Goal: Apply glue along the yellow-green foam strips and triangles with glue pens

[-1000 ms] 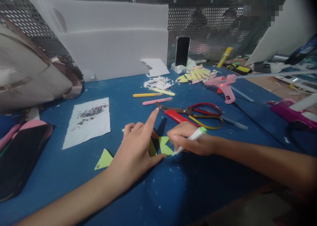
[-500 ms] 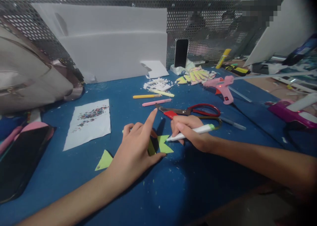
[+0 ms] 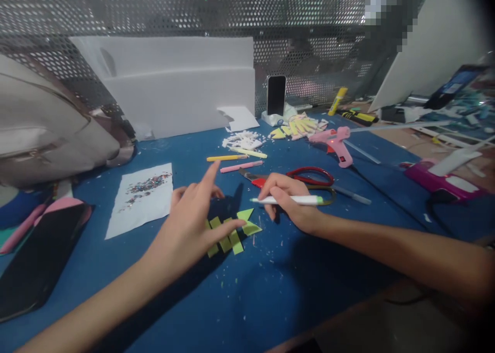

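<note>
We note a blue table [image 3: 294, 291] backed by perforated metal screen [image 3: 193, 7]. Our left hand [image 3: 189, 229], fingers spread open, presses on the green paper shape [image 3: 232, 232]. Our right hand [image 3: 288, 201] pinches a white pen [image 3: 290, 200], level, just beyond the shape.

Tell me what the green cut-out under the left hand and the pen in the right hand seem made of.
Green cut-out: probably thin matte craft foam or card; it lies flat with clean cut edges. Pen: apparently smooth white plastic with a green end, faintly glossy.
</note>
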